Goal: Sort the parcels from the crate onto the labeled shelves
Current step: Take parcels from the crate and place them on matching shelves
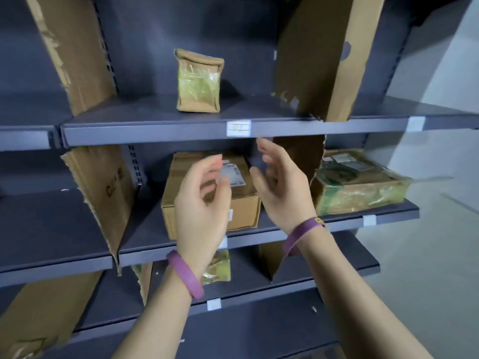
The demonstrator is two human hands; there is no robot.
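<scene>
A brown cardboard box [243,208] with a white shipping label lies on the middle shelf [145,248]. My left hand [202,203] and my right hand [280,185] hover just in front of it, fingers relaxed and apart, holding nothing. Both wrists wear purple bands. A small taped brown parcel [198,81] stands upright on the upper shelf [155,130], above a white shelf label [238,128]. A flat parcel wrapped in clear tape [360,185] lies in the compartment to the right. Another taped parcel [217,268] shows on the lower shelf, partly hidden by my left wrist.
Torn cardboard sheets serve as dividers between compartments: upper left [75,47], upper right [329,55], middle left [106,193]. Small white labels [369,220] mark the dark shelf edges. Grey floor [427,255] opens at the right of the rack.
</scene>
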